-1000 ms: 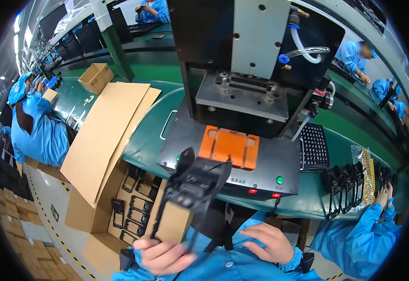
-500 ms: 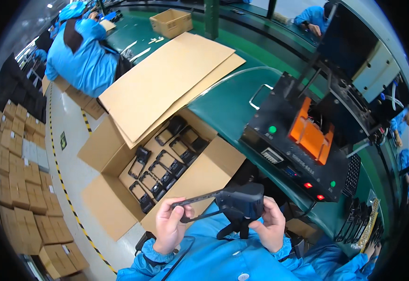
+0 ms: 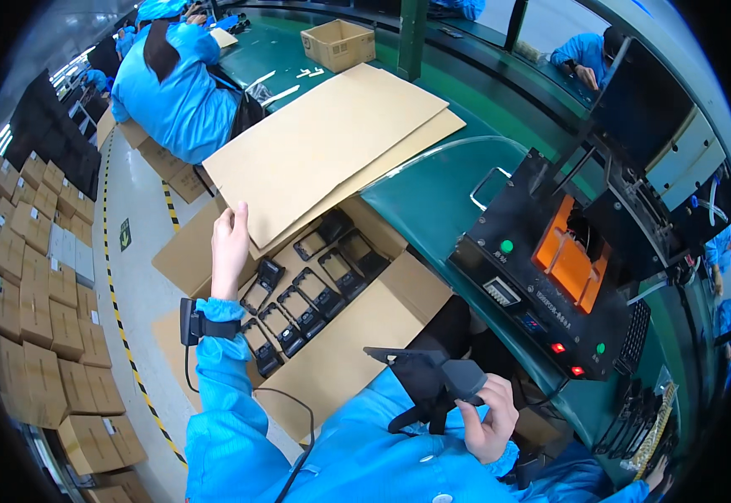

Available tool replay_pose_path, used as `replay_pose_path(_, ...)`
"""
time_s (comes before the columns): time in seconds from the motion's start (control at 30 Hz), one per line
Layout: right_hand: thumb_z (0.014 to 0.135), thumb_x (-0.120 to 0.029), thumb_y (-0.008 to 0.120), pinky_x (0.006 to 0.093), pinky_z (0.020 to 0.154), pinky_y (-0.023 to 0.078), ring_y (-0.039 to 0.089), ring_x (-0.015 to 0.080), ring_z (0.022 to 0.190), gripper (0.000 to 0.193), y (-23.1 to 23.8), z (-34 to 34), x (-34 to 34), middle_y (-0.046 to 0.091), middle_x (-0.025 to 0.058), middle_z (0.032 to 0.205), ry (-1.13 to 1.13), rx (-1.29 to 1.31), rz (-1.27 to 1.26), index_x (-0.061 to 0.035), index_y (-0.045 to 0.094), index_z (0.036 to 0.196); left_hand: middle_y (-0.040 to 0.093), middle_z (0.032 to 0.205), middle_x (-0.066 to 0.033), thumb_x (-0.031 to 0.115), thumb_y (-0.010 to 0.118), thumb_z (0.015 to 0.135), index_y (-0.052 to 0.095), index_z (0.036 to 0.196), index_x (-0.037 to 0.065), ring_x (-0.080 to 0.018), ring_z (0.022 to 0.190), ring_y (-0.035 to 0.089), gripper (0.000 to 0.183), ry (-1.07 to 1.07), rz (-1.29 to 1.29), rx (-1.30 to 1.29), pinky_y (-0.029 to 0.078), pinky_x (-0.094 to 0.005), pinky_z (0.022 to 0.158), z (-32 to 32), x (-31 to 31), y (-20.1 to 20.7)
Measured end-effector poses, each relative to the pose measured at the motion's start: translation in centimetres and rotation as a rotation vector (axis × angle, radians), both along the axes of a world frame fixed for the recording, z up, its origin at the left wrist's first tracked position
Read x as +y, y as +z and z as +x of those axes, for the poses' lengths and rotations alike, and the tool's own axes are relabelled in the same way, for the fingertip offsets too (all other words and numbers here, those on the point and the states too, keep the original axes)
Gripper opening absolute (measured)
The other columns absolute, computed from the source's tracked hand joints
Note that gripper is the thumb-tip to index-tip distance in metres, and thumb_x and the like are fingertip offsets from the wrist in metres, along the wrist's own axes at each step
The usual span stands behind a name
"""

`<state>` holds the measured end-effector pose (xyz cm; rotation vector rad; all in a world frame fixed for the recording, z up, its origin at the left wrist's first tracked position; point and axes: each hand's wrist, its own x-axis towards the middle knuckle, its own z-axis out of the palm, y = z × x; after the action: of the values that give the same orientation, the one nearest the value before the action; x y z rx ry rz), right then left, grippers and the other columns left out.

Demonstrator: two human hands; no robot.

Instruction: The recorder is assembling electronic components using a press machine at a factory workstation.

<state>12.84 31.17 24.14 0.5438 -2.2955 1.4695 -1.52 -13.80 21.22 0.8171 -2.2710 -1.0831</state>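
My left hand [image 3: 231, 243] reaches out to the near left edge of the top cardboard sheet [image 3: 323, 142], with its thumb over the edge and the fingers curled beside it. A wrist strap with a small black box [image 3: 189, 322] and a cable is on that arm. In front of my chest, my right hand [image 3: 493, 419] grips a black plastic frame [image 3: 463, 377] by its thicker end. The thinner end points left and is seen nearly edge-on. Below the sheets, an open carton [image 3: 340, 348] holds several similar black frames [image 3: 302, 306] in rows.
On the green bench [image 3: 415, 197] at right stands a black machine [image 3: 516, 277] with an orange fixture [image 3: 570, 260] and lit buttons. A small carton [image 3: 338, 46] sits farther back. Stacked cartons [image 3: 26, 310] line the left aisle. A co-worker in blue [image 3: 177, 92] sits ahead.
My left hand has let go of the black frame and moved up and left to the cardboard sheet. My right hand keeps the frame, now turned more edge-on. The view has shifted slightly.
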Motion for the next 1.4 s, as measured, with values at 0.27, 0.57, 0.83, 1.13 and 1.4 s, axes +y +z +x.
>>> replay_pose_path(0.27,0.071,0.004,0.077,0.0397,0.084,0.051,0.064,0.0338,0.095,0.025,-0.1,-0.1,1.2,0.070,0.0153,0.099,-0.011,-0.048,0.008,0.0013,0.067,0.094,0.043,0.145,-0.0269,0.012,0.060,0.092,0.032,0.147,-0.005,-0.0345,0.136,0.044,0.064,-0.132,-0.039,0.298,0.036,-0.0411,0.112,-2.6,1.0,0.7)
replay_pose_path(0.57,0.072,0.004,0.077,0.0400,0.085,0.051,0.064,0.0340,0.095,0.024,-0.6,-0.3,1.3,0.069,0.0157,0.100,0.028,-0.087,0.004,0.0015,0.067,0.093,0.047,0.142,-0.0208,-0.003,0.049,0.096,0.034,0.150,0.002,-0.0250,0.126,0.052,0.057,-0.036,0.478,0.871,0.042,-0.0381,0.109,9.3,-5.7,6.4)
replay_pose_path(0.83,0.073,0.004,0.076,0.0400,0.084,0.051,0.064,0.0343,0.095,0.022,-1.1,-0.9,0.6,0.068,0.0166,0.099,0.157,-0.111,-0.036,0.0025,0.066,0.093,0.030,0.160,-0.0135,0.001,0.046,0.095,0.023,0.155,0.001,-0.0258,0.145,0.033,0.064,0.263,0.702,0.723,0.028,-0.0396,0.120,46.0,-12.1,-1.3)
replay_pose_path(1.13,0.076,0.002,0.075,0.0393,0.085,0.051,0.063,0.0340,0.097,0.020,-2.2,-1.1,-0.6,0.069,0.0164,0.101,0.301,-0.170,0.015,0.0028,0.067,0.094,0.056,0.137,-0.0147,-0.003,0.054,0.086,0.042,0.142,0.000,-0.0278,0.124,0.057,0.058,0.343,0.893,0.127,0.046,-0.0396,0.106,56.1,-2.6,-14.5)
replay_pose_path(1.4,0.075,0.002,0.075,0.0394,0.084,0.051,0.063,0.0343,0.096,0.020,-2.3,-1.0,0.0,0.068,0.0165,0.102,0.216,-0.171,0.072,0.0024,0.067,0.093,0.058,0.128,-0.0134,-0.006,0.062,0.084,0.042,0.139,0.003,-0.0258,0.115,0.060,0.059,0.271,0.848,0.128,0.051,-0.0370,0.098,40.3,-0.1,-13.7)
